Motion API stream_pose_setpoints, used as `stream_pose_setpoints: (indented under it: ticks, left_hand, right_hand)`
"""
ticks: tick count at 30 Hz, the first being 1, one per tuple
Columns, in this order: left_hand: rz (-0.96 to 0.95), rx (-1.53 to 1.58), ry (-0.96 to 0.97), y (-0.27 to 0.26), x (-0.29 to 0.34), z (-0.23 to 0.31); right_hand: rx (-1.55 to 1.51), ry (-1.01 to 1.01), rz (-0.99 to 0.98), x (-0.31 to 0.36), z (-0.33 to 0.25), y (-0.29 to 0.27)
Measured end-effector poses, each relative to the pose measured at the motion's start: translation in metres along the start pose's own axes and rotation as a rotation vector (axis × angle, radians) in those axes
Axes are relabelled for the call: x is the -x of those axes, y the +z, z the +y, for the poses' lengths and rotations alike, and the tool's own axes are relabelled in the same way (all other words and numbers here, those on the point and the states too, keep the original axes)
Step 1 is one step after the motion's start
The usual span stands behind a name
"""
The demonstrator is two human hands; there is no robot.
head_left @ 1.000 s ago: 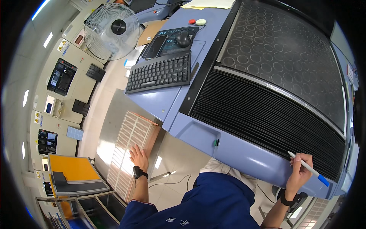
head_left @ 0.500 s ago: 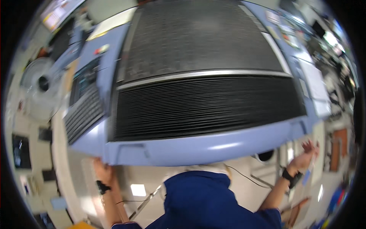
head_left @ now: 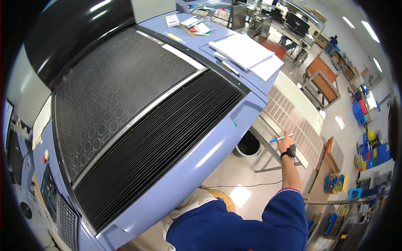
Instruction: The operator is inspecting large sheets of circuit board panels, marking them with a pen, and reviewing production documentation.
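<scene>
My right hand (head_left: 286, 144) is closed around a slim pen (head_left: 275, 140) with a blue end and a white end. A black band (head_left: 288, 151) circles that wrist. The hand is over the near edge of a low table, beside a copper-toned panel (head_left: 289, 112) marked with a grid of rectangles. To its left stands a large lavender-blue machine (head_left: 211, 150) with a black ribbed bellows cover (head_left: 163, 146) and a black bed (head_left: 113, 92) patterned with circles. My left hand is out of view.
Papers (head_left: 245, 50) and a dark pen lie on the machine's right ledge. Under its corner stands a dark-mouthed bin (head_left: 248, 146). A cable (head_left: 251, 185) crosses the floor. A keyboard (head_left: 67, 224) is at lower left; brown boards on a cart (head_left: 320, 75) stand farther right.
The view has swung to the right, so the machine now lies at a slant. My right hand has come to the panel table. My left hand, seen earlier by the machine's left corner, has left the view.
</scene>
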State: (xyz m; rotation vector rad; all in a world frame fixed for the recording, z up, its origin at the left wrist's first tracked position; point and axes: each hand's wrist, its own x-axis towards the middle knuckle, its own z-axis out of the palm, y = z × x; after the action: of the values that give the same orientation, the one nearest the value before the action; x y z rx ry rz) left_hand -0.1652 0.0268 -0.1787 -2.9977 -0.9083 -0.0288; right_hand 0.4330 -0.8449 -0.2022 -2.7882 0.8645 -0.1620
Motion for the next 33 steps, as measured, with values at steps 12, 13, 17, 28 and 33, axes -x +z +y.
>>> stream_pose_setpoints:
  ticks: [12, 13, 17, 28, 33]
  left_hand:
    - [-0.282, -0.172, 0.017, 0.004, 0.008, -0.018]
    - [-0.284, -0.156, 0.015, 0.002, 0.010, -0.019]
    - [-0.167, -0.098, -0.023, 0.002, -0.008, -0.008]
    - [1.022, 0.392, -0.071, -0.073, -0.114, 0.144]
    - [1.201, 0.543, -0.075, -0.101, -0.107, 0.167]
  right_hand:
    - [-0.022, -0.115, 0.225, 0.059, 0.031, 0.005]
    - [-0.033, -0.149, 0.260, 0.074, 0.036, 0.002]
    - [-0.195, -0.165, 0.411, 0.128, 0.063, 0.010]
    - [-2.121, 0.673, 0.277, 0.059, 0.105, 0.055]
    - [-1.883, 0.502, 0.542, 0.033, 0.091, -0.020]
